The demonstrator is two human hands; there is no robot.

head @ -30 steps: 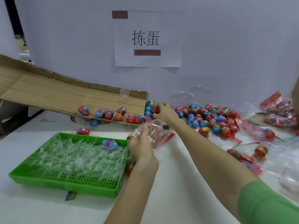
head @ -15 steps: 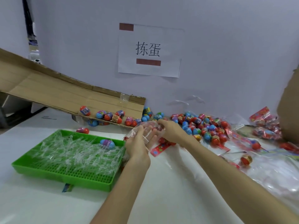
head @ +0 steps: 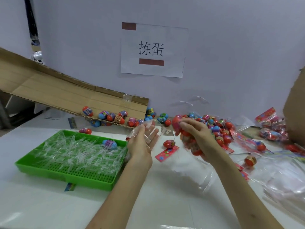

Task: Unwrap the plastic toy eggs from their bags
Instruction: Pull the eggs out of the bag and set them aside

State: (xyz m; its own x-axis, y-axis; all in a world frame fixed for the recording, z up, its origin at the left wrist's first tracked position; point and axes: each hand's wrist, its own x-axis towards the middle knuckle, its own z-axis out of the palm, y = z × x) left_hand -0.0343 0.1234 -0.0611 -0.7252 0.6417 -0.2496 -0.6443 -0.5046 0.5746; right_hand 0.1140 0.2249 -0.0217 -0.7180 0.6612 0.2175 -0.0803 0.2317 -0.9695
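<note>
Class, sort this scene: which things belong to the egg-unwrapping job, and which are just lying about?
Job: left hand, empty clear bag, right hand, full egg bag, loose eggs, green wrapper tray.
Lying about: wall sign, cardboard box, blue label scrap.

You can read only one text. On the white paper sheet (head: 171,47), which is fixed to the wall (head: 231,47) behind the green tray (head: 66,178) and to the right of it, stand two big black Chinese characters (head: 151,49): 拣蛋. A brown-red bar (head: 129,26) sits at the sheet's top left corner, and a second bar (head: 151,62) lies just under the characters. The toy egg (head: 109,144) inside the tray and the red card (head: 166,153) right of the tray carry print, but it is too small to read.
</note>
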